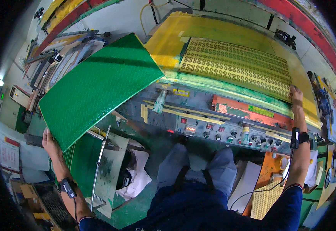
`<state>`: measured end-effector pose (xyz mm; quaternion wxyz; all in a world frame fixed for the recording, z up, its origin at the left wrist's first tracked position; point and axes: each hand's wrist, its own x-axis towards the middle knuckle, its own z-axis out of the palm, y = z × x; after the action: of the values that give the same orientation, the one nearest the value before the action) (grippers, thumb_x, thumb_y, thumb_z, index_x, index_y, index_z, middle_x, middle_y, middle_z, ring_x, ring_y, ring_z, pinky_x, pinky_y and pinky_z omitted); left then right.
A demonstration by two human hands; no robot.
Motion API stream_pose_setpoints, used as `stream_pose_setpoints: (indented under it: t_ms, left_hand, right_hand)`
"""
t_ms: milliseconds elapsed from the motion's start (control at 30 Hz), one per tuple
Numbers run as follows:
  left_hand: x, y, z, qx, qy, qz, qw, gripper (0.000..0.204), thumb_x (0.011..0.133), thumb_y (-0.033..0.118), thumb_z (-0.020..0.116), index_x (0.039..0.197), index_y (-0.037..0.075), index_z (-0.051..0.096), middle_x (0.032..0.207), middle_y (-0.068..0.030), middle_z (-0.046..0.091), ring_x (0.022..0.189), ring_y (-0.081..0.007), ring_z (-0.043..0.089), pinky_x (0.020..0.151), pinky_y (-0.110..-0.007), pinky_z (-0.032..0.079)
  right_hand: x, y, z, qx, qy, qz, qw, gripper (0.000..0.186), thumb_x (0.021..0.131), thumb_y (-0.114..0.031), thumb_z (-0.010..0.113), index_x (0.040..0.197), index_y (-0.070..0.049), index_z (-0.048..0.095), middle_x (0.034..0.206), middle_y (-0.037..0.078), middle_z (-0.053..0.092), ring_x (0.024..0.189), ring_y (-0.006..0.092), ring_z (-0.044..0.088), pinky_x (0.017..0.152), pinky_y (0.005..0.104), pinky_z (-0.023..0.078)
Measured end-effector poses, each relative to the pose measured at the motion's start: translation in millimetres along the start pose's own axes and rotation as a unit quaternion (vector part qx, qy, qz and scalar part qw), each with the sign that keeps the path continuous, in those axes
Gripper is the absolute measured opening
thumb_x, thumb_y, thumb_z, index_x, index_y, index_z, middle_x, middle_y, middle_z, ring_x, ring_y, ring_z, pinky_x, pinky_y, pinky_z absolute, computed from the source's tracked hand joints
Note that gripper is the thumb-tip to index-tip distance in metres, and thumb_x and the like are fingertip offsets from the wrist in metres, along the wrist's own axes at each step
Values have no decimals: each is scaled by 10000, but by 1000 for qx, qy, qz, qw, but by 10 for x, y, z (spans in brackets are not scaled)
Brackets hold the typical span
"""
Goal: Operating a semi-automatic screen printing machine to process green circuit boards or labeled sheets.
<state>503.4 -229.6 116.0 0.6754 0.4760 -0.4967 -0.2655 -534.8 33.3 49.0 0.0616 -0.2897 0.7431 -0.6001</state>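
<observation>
A large glossy green panel (102,77) is held up at a tilt on the left. My left hand (52,144) grips it by its lower left corner, and its far right corner reaches over the machine's front edge. On the yellow machine bed (164,46) lies a yellowish panel (237,66) patterned with rows of small dark rings. My right hand (296,96) is closed on that panel's near right corner. Part of its fingers is hidden at the panel's edge.
Below the bed runs a control panel (214,133) with knobs and a lit display. A metal rack (98,165) holding green panels stands at my left. An orange board (268,165) and another ring-patterned panel (266,202) are at my right. A red frame (291,19) arches overhead.
</observation>
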Motion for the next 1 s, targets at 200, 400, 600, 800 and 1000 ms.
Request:
stream_pose_setpoints:
  t_ms: [200,400,600,800,1000]
  left_hand:
    - [16,-46,-77,8,-8,-6,1000,213,950,139,530,1092,-9,590,1032,-78,644,912,-143,605,823,-282,473]
    - [47,-150,-177,6,-26,-13,1000,215,956,133,516,1103,-7,585,1041,-81,641,927,-148,602,825,-288,473]
    - [-22,-107,-89,-3,-34,-15,999,209,955,139,524,1093,-4,589,1031,-81,644,928,-147,600,829,-286,473]
    - [-14,-169,84,-28,-36,-23,999,198,952,153,536,1066,1,591,1025,-85,645,922,-147,598,829,-291,474]
    - [-216,83,139,15,21,-20,999,193,953,128,518,1069,-7,590,1014,-68,640,906,-139,592,807,-277,476]
  right_hand:
    - [11,-74,10,-108,28,-1,994,176,850,-223,646,897,-55,632,652,-27,525,506,73,415,468,258,350]
    - [-12,-302,114,-82,14,-59,995,250,833,-185,636,994,6,632,821,28,602,640,110,512,558,286,423]
    - [112,-208,47,-166,-43,-26,985,287,821,-214,638,1009,2,618,946,79,645,817,183,573,745,334,454]
    - [544,417,-491,-561,-12,-239,792,253,845,-278,588,909,-39,645,857,145,668,797,319,630,709,391,485]
    - [-7,-574,282,-395,-25,-163,904,275,831,-278,595,864,-17,674,893,190,661,851,295,635,781,377,473]
